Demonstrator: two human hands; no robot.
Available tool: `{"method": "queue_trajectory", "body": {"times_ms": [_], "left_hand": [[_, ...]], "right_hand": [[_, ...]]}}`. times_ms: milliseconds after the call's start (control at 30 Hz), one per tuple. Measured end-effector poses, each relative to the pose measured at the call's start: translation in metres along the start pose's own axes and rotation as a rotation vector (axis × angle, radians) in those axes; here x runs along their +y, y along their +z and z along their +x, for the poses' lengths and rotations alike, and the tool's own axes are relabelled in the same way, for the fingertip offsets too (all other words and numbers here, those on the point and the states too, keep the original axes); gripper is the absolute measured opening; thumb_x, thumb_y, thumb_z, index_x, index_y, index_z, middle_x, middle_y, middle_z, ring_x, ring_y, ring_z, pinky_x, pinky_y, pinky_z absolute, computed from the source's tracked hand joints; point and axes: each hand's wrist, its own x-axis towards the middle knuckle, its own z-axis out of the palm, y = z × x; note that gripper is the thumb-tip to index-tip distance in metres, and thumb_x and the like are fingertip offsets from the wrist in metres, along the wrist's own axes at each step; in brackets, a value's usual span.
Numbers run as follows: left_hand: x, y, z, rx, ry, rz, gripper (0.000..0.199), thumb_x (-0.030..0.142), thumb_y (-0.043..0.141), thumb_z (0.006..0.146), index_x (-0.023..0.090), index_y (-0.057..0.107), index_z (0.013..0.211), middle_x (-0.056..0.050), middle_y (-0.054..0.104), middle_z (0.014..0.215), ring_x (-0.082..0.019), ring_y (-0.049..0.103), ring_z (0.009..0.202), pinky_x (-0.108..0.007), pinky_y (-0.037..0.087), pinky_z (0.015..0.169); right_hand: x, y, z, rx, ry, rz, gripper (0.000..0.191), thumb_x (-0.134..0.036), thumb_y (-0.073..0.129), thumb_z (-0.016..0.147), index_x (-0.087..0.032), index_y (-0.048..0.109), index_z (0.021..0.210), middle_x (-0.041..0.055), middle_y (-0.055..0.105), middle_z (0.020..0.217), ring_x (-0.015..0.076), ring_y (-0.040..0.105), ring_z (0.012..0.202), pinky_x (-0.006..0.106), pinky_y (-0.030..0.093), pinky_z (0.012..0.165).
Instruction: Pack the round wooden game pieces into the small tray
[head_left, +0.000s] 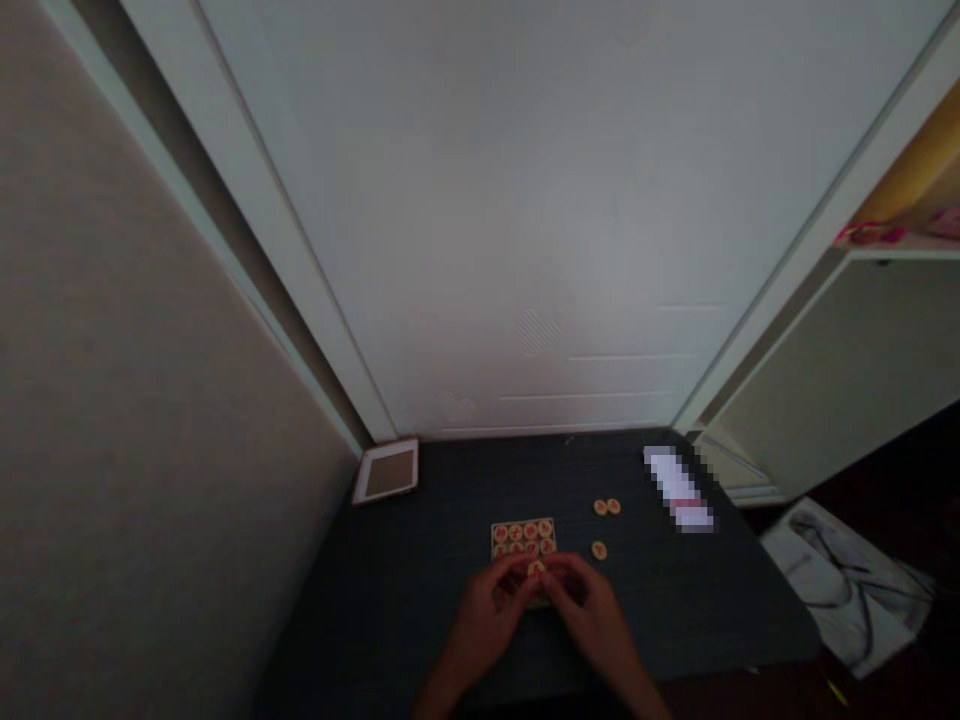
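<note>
A small box with rows of round wooden pieces marked in red lies on the dark table. Over its near part, my left hand and my right hand meet, fingers closed on one round piece between them. The hands hide much of the box's near half. To the right of the box, a single round piece lies on the table, and farther back two more pieces lie side by side, touching.
On the dark table, a framed tablet-like object lies at the back left and a blurred-out bright object at the back right. A white panel rises behind. A white box stands lower, beyond the right edge.
</note>
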Motion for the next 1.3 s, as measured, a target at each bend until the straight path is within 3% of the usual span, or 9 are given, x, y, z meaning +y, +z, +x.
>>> {"method": "queue_trajectory", "body": {"times_ms": [200,433,633,767,1067,1300], "left_hand": [[0.001,0.002,0.003,-0.037,0.041,0.000,0.026,0.037,0.060,0.093,0.028,0.072,0.114,-0.003,0.075,0.115,-0.021,0.069,0.106,-0.032,0.053,0.096],[0.002,0.004,0.004,-0.049,0.122,0.053,0.026,0.037,0.059,0.093,0.028,0.072,0.114,-0.004,0.075,0.115,-0.021,0.069,0.105,-0.033,0.053,0.095],[-0.022,-0.025,0.002,0.096,0.037,0.132,0.028,0.038,0.059,0.091,0.026,0.070,0.114,-0.004,0.075,0.101,-0.020,0.070,0.090,-0.033,0.056,0.084],[-0.039,-0.039,-0.005,0.119,-0.001,0.190,0.026,0.039,0.060,0.090,0.025,0.071,0.109,-0.004,0.074,0.095,-0.020,0.069,0.085,-0.033,0.056,0.080],[-0.059,-0.018,-0.013,0.126,0.002,0.276,0.025,0.038,0.060,0.089,0.025,0.071,0.107,-0.001,0.070,0.083,-0.019,0.066,0.077,-0.029,0.052,0.075],[-0.063,-0.019,-0.012,0.121,-0.005,0.283,0.026,0.040,0.058,0.089,0.024,0.070,0.106,-0.001,0.068,0.080,-0.019,0.065,0.077,-0.029,0.051,0.075]], "right_hand": [[0.002,-0.004,0.001,0.014,-0.033,-0.001,0.036,-0.052,0.067,0.086,-0.022,0.070,0.105,0.0072,0.075,0.096,0.0261,0.071,0.093,0.036,0.055,0.085],[-0.002,-0.005,0.001,0.011,-0.051,-0.027,0.033,-0.050,0.066,0.088,-0.022,0.070,0.103,0.0062,0.075,0.093,0.0249,0.071,0.091,0.034,0.055,0.082],[0.006,-0.013,0.001,0.073,-0.044,-0.182,0.032,-0.050,0.063,0.089,-0.021,0.070,0.099,0.0062,0.075,0.091,0.0243,0.071,0.086,0.033,0.055,0.078],[0.017,-0.008,0.000,0.061,-0.049,-0.308,0.029,-0.049,0.061,0.090,-0.022,0.072,0.092,0.0050,0.076,0.085,0.0233,0.071,0.079,0.031,0.053,0.073],[0.033,0.026,-0.003,0.124,-0.182,-0.517,0.018,-0.038,0.061,0.092,-0.024,0.072,0.092,0.0037,0.075,0.087,0.0219,0.069,0.078,0.030,0.052,0.073],[0.039,0.032,-0.003,0.175,-0.281,-0.640,0.009,-0.029,0.063,0.091,-0.024,0.071,0.090,0.0033,0.073,0.085,0.0222,0.067,0.082,0.031,0.052,0.077]]}}
